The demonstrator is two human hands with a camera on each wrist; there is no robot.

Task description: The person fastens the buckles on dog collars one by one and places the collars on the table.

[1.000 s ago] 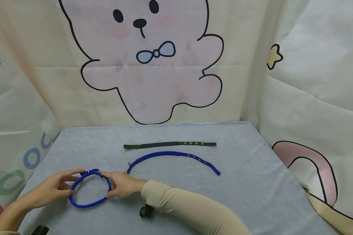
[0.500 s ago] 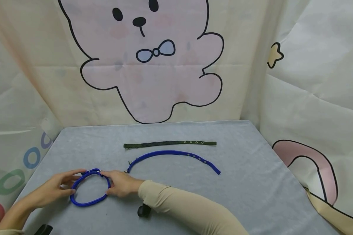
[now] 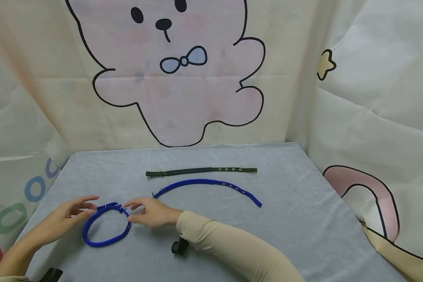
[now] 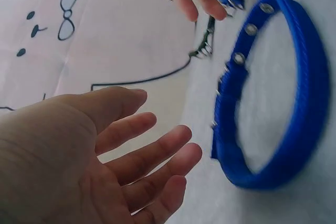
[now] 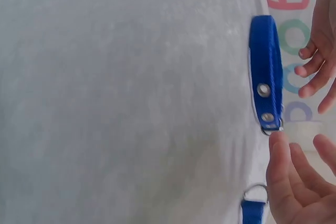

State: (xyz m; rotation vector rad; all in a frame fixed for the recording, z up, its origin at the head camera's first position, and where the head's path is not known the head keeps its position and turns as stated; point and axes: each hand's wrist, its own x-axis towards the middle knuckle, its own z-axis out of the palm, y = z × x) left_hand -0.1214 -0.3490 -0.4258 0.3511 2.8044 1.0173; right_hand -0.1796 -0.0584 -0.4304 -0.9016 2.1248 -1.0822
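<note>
Collar number one looks done to me: the blue collar is buckled into a closed loop and lies flat on the grey tablecloth, near the front left. My left hand sits just left of it with the fingers spread and loose, gripping nothing, and the wrist view shows a gap between palm and loop. My right hand is on the other side, fingers relaxed too, with a fingertip right at the buckle end, maybe just brushing it; hard to say for sure.

Left to do, I'd guess, are the other two: the second blue collar lying open in a curve past my right hand, and the dark green collar stretched out straight behind it. Neither is fastened.

Containers: none that I can see, so nothing is sitting in anything.
</note>
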